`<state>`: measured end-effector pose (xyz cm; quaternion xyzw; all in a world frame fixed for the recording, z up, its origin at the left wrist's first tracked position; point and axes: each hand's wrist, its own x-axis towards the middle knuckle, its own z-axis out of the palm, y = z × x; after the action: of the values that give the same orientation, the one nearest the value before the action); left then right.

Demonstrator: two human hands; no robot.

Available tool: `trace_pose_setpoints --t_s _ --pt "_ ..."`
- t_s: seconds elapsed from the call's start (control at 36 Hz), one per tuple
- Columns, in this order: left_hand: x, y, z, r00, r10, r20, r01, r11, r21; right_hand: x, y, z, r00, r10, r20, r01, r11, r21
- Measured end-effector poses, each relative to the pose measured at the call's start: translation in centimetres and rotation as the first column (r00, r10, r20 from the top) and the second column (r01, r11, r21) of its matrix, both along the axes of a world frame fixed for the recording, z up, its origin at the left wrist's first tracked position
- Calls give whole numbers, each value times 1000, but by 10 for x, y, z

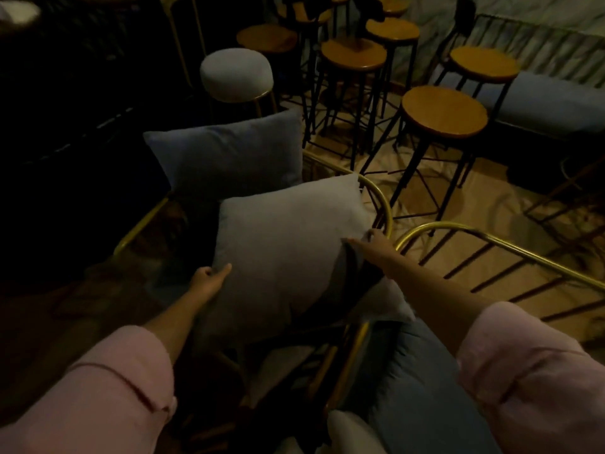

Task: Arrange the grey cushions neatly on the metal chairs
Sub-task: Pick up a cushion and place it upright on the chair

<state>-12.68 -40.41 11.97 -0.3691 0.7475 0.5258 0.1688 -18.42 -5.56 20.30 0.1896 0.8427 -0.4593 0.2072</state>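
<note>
A light grey cushion [288,247] stands tilted in the middle of the view, leaning on a gold metal chair frame [376,194]. My left hand [209,281] grips its lower left edge. My right hand [371,249] holds its right edge, thumb on the front face. Behind it a darker grey cushion [229,155] stands upright on the same chair. Another gold metal chair [491,244] with a barred back stands to the right. A bluish grey cushion [415,381] lies below my right arm.
Several wooden bar stools [445,109] on black legs crowd the floor beyond the chairs. A white padded stool [236,73] stands behind the dark cushion. A blue bench cushion [550,103] lies at far right. The left side is dark.
</note>
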Motion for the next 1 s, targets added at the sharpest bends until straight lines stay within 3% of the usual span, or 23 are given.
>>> trace_pose_setpoints --t_s 0.14,0.28,0.39,0.53,0.75,0.89,1.0 --pt "-27 -12 -19 989 103 104 -128 950 283 -23 -12 -19 990 -140 20 140 990 -16" --pt "-43 -22 -33 980 122 156 -179 879 442 -37 -14 -32 966 -251 67 254 967 -30" --pt "-52 -23 -31 971 186 147 -230 895 381 -39 -16 -38 935 -347 68 345 938 30" --pt "-60 -9 -15 981 186 58 -194 954 227 -33 -15 -42 880 -474 19 474 880 -3" --pt "-57 18 18 937 328 -123 -300 933 200 -5 15 -21 916 -391 -92 378 916 -132" --pt "-60 63 51 935 233 -269 -183 963 200 24 59 -2 818 -537 -205 486 837 -251" --pt "-65 116 78 938 123 -323 -33 962 272 58 117 21 784 -588 -199 490 782 -385"
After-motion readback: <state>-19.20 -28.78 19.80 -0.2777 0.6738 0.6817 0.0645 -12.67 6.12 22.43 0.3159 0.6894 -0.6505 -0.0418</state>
